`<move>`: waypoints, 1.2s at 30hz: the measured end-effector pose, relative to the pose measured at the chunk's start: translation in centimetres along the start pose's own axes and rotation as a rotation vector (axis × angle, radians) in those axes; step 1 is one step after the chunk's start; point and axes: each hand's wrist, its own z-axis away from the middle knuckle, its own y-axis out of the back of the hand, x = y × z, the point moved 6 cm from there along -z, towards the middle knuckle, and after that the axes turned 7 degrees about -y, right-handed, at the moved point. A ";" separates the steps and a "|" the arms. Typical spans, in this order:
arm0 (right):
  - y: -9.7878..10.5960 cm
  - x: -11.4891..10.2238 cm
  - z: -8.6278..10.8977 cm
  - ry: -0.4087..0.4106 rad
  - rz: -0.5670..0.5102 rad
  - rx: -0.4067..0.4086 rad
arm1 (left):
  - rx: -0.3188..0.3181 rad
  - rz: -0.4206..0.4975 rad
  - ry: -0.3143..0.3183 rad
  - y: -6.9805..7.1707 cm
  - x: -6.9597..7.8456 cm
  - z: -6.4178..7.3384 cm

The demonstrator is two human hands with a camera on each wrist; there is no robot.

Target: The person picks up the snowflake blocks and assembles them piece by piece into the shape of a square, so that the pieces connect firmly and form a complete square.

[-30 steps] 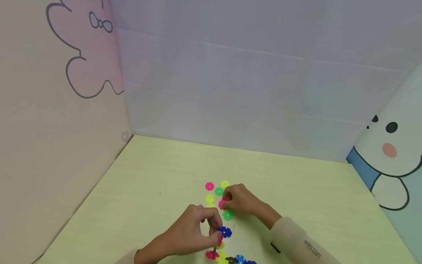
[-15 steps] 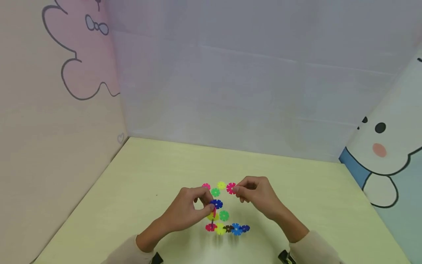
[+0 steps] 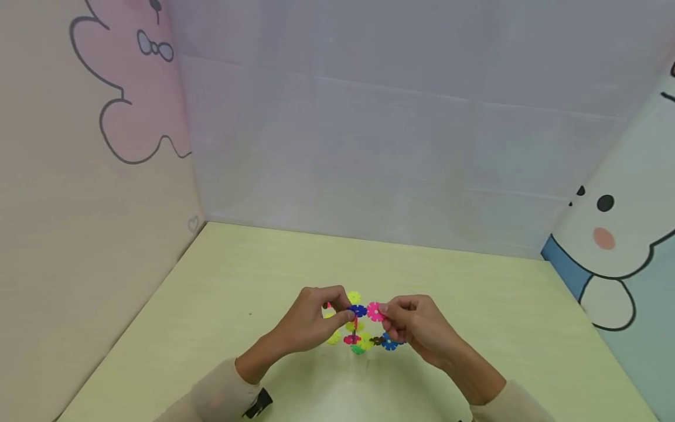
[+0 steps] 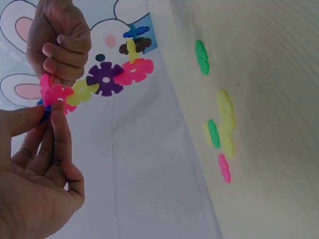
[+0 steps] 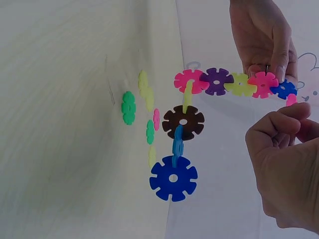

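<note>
Right hand [image 3: 419, 325] pinches pink disc [image 3: 374, 312]; blue disc [image 3: 361, 310] perhaps touching

I have room along the tabletop's [image 3: 211, 305] left edge; below my left hand [image 3: 315, 321], the hanging disc chain [image 5: 187, 98] blocks passage.

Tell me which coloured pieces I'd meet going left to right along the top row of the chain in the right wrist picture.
First pink piece, purple piece, yellow piece, second pink piece, blue piece. A third pink piece overlaps the last one's place, so I left it out.
</note>
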 end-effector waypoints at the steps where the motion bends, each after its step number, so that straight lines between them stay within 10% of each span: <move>1: 0.0 0.0 0.0 0.000 -0.010 -0.004 | 0.001 -0.003 0.003 0.0 0.0 0.0; 24: -1.8 0.7 -0.7 0.004 -0.081 0.157 | 0.092 -0.075 -0.011 0.2 -0.2 0.9; 36: -2.1 0.8 -0.7 0.003 -0.119 0.089 | 0.082 -0.046 -0.017 -0.1 0.2 0.5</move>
